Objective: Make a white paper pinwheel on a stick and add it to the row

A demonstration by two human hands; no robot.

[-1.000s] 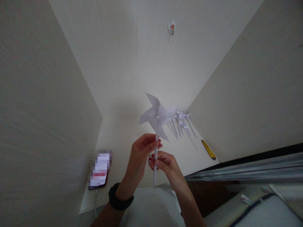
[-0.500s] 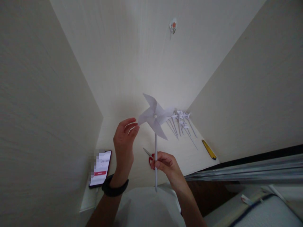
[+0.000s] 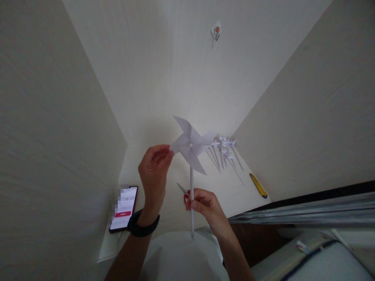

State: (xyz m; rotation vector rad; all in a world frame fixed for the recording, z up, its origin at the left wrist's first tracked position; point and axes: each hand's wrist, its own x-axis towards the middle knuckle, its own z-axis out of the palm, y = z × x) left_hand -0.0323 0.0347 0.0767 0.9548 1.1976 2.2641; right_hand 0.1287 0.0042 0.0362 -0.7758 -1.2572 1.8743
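Note:
A white paper pinwheel [image 3: 191, 158] stands upright in front of me, its blades facing my way and its rolled stick pointing down. My right hand [image 3: 206, 203] pinches the stick at about mid-length between thumb and fingers. At the left blade's tip, my left hand [image 3: 155, 166] has thumb and fingertips closed on the paper; a dark band circles that wrist. Red-handled scissors [image 3: 186, 195] lie on the table behind the stick, their handles partly covered by my right hand.
Several smaller white pinwheels [image 3: 224, 150] lie bunched at the back right of the white table [image 3: 172, 210]. A yellow box cutter [image 3: 258, 185] rests by the right wall. On the left lies a phone [image 3: 124, 208] with its screen lit. A hook [image 3: 216, 33] is fixed to the back wall.
My left thumb and fingers have closed on the tip of the left blade; they were apart before. The blades have shifted slightly left. My right hand keeps its hold on the stick.

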